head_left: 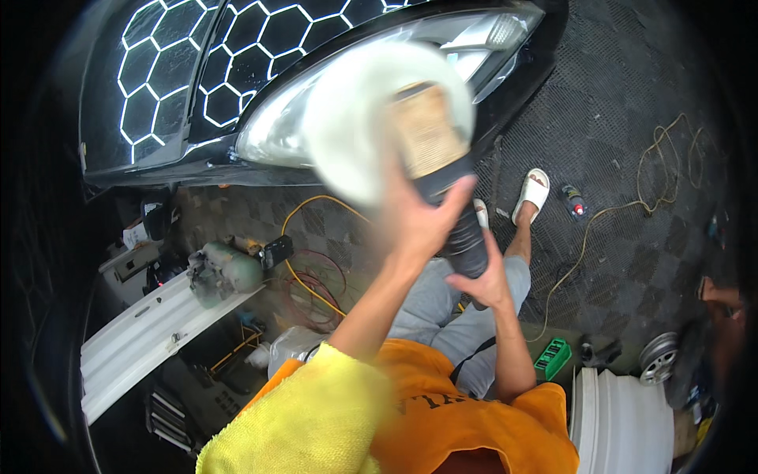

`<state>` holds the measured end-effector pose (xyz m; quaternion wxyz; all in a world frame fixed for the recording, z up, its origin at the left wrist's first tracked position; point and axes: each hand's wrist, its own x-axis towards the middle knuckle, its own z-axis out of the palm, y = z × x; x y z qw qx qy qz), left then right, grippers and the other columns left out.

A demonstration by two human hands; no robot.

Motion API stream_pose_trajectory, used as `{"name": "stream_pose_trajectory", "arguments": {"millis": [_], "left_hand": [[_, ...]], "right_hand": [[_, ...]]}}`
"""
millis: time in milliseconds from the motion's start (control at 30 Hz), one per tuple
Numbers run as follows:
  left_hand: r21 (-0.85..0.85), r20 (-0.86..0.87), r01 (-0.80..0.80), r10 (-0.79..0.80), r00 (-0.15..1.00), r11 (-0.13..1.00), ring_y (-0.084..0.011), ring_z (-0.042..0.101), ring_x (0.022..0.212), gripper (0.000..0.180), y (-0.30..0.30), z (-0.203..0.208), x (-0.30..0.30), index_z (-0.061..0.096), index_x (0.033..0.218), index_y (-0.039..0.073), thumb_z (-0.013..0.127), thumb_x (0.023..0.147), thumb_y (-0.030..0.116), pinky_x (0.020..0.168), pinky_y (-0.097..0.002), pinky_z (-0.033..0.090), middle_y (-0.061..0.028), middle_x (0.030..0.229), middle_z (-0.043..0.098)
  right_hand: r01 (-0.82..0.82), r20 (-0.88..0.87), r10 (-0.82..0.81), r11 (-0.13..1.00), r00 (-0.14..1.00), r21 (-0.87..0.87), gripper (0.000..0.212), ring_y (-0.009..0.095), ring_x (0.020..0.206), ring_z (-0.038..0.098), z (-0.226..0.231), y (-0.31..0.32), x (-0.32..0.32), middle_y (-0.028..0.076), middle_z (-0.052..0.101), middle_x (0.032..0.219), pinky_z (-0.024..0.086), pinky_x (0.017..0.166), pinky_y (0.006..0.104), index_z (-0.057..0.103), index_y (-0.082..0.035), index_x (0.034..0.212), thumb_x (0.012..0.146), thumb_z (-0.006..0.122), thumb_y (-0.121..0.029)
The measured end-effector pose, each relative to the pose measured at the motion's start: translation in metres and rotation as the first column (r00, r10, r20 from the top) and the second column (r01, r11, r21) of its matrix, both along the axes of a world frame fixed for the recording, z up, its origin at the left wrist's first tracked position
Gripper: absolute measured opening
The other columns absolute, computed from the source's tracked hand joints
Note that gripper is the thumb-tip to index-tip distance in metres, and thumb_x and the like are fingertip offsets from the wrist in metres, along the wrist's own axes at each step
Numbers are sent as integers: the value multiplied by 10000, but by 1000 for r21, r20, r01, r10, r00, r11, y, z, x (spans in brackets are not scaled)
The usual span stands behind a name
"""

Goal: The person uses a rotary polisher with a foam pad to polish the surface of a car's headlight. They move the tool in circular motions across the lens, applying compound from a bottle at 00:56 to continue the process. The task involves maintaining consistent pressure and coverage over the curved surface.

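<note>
I hold a power polisher [430, 130] with both hands over the front of a black car. Its round white pad [339, 118] is blurred and covers much of the headlight [272, 130]; whether the two touch I cannot tell. My left hand [418, 217] grips the tool just behind its tan, taped-looking head, its fingers partly smeared by motion. Lower down, my right hand [485, 276] wraps the black ribbed rear part of the body. A yellow towel [300, 411] hangs over my left shoulder and upper arm.
Hexagonal lights reflect in the car's hood [292, 39]. A yellow hose [296, 209] and a thin cord [580, 253] trail over the dark tiled floor. At left are a green compressor-like tank [229, 268] and a white panel [146, 340]. A small bottle [575, 201] lies near my foot.
</note>
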<state>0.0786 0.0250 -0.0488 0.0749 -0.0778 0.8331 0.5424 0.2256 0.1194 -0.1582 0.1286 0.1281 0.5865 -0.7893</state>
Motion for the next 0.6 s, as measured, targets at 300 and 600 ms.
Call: {"name": "stream_pose_trajectory", "arguments": {"millis": [300, 600], "left_hand": [[-372, 20, 281, -295, 955, 885, -471, 599, 983, 1080, 67, -38, -36, 141, 1558, 143, 798, 734, 380, 889, -511, 494, -290, 1108, 541], [-266, -100, -76, 50, 994, 961, -331, 581, 1165, 1072, -34, 19, 18, 89, 1525, -24, 813, 756, 162, 1042, -400, 423, -281, 1285, 548]], "right_hand": [[321, 290, -232, 893, 929, -314, 675, 148, 663, 618, -19, 12, -7, 90, 629, 983, 519, 559, 267, 458, 8, 1283, 705, 805, -29], [-40, -5, 40, 988, 999, -150, 988, 222, 1191, 552, 19, -33, 2, 162, 571, 1293, 423, 1036, 347, 348, 34, 1444, 644, 887, -179]]}}
